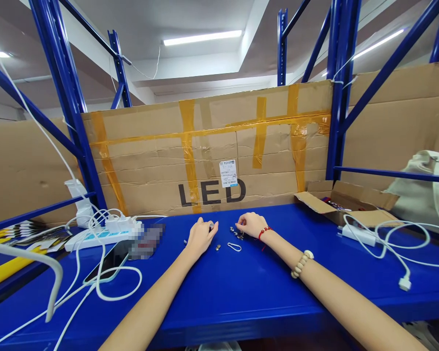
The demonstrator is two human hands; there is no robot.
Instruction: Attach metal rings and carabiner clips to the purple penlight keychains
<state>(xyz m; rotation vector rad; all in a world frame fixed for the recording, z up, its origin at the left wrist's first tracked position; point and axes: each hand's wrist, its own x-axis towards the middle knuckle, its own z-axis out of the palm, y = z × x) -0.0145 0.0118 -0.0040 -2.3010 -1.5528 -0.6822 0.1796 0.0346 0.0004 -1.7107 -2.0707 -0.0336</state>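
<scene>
My left hand (200, 237) is closed over the blue table, with a small shiny round piece (211, 226) showing at its fingertips. My right hand (253, 225), with a red bead bracelet at the wrist, has its fingers pinched down beside a small cluster of metal parts (236, 233); what lies between those fingertips is hidden. Just in front of that cluster lies a silver carabiner (234, 247). Small round metal pieces (218, 247) rest between the two hands. Another tiny part (185, 241) sits left of my left hand, partly covered by it.
A power strip (95, 238) with tangled white cables and a phone (111, 261) occupy the left side. An open cardboard box (351, 200) and a white adapter (358, 235) with its cable stand right. Behind, a large cardboard panel (149, 165) spans blue rack posts (340, 97).
</scene>
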